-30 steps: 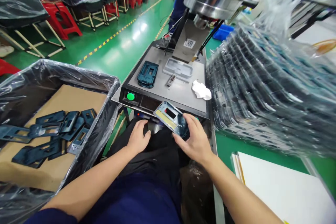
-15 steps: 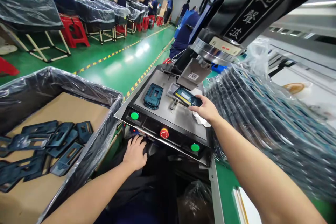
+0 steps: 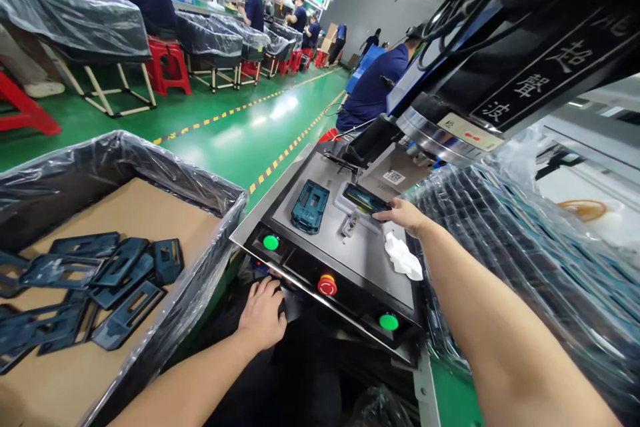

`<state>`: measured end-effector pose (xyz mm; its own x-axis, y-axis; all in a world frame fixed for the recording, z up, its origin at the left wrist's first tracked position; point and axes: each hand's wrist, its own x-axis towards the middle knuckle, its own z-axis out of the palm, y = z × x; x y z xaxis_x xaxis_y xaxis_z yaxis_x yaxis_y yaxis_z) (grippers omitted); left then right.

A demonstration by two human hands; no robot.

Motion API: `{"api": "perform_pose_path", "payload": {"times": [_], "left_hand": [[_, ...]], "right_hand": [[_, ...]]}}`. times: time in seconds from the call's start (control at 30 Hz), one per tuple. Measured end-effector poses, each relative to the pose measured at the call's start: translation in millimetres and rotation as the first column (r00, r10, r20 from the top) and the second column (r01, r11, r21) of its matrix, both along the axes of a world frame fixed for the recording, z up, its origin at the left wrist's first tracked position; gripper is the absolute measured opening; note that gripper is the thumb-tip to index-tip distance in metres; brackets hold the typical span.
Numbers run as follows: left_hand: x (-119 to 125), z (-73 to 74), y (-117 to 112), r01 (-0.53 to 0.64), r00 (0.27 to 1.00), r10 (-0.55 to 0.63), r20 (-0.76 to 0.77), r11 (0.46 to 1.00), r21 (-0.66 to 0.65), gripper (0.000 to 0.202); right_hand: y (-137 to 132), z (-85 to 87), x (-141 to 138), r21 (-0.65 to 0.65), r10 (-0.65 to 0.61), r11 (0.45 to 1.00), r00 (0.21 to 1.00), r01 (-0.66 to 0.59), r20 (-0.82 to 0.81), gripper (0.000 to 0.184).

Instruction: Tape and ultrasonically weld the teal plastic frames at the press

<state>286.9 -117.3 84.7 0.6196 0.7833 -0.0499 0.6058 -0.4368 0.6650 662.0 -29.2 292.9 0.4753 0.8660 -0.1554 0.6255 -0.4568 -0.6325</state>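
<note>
My right hand (image 3: 404,213) is stretched forward over the machine's steel plate (image 3: 360,257) and grips the near end of a flat dark part (image 3: 365,199) that lies on the fixture under the press head (image 3: 445,133). A second teal plastic frame (image 3: 310,205) rests on the plate to the left. My left hand (image 3: 261,313) sits low below the front edge of the control panel, fingers curled down on something dark that I cannot make out.
The panel carries two green buttons (image 3: 271,242) (image 3: 389,321) and a red stop button (image 3: 327,285). A white cloth (image 3: 403,259) lies on the plate. A plastic-lined carton (image 3: 165,173) with several dark frames stands at left. Bagged stacked trays (image 3: 530,267) fill the right. People sit at benches behind.
My right hand has carried the flat part from my lap up onto the fixture under the press head. The view has tilted upward. My left hand has stayed low by the panel.
</note>
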Motion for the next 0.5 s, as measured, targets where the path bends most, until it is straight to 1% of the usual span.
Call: {"api": "perform_pose_path", "payload": {"times": [0.13,0.3,0.4,0.5], "left_hand": [[0.4,-1.9,1.2,-0.015,1.0,0.015,-0.011,1.0,0.001,0.038],[0.4,-3.1,4.0,-0.024,1.0,0.025,-0.017,0.999,0.026,0.035],[0.9,-3.6,4.5,-0.028,0.999,0.028,-0.018,0.999,0.034,0.035],[2.2,-4.4,3.4,-0.028,0.999,0.029,-0.014,0.999,0.04,0.035]], "right_hand": [[8.7,-1.3,6.0,-0.038,0.002,0.999,1.0,-0.002,-0.001,0.039],[10.1,-6.6,7.8,-0.026,0.034,0.999,0.999,-0.033,0.009,0.044],[9.4,-13.6,3.0,0.012,0.018,1.0,0.996,-0.02,0.091,0.041],[6.6,-25.3,-6.2,0.07,-0.021,0.998,0.978,0.006,0.209,0.042]]}}
